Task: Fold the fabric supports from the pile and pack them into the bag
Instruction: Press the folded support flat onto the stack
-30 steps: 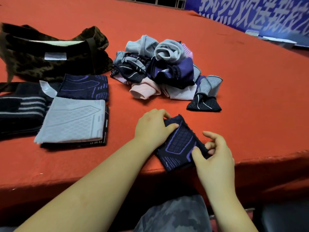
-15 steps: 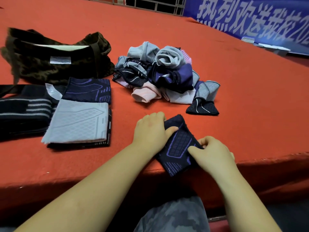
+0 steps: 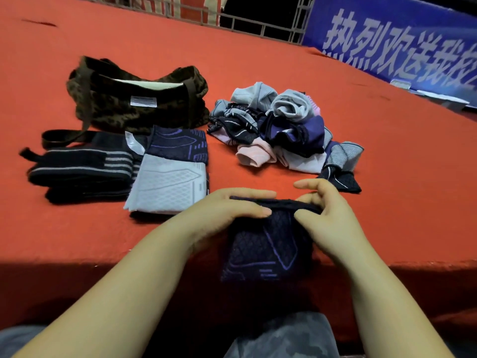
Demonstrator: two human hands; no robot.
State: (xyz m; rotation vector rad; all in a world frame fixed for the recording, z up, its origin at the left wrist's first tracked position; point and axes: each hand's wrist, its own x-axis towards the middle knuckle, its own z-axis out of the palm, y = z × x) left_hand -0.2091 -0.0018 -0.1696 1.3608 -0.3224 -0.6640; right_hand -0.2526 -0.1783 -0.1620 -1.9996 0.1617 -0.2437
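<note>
A dark navy fabric support with purple lines (image 3: 265, 244) hangs over the red table's near edge. My left hand (image 3: 232, 210) pinches its top edge on the left, thumb on the near face. My right hand (image 3: 327, 215) pinches the same edge on the right. The pile of loose supports (image 3: 281, 130), grey, pink, purple and black, lies behind my hands at centre right. A brown patterned bag (image 3: 134, 102) stands open at the back left. Folded supports lie in front of it: a light grey one (image 3: 167, 187) on top, a navy one (image 3: 180, 146) behind.
A black striped strap-like support (image 3: 80, 166) lies folded at the far left beside the stack. The red table surface (image 3: 400, 177) stretches right and back. A blue banner with white characters (image 3: 397, 40) and a metal railing (image 3: 245, 24) stand behind the table.
Both hands have lifted the navy support off the table by its top edge; it now hangs over the near edge instead of lying flat and askew. The camera has tipped upward.
</note>
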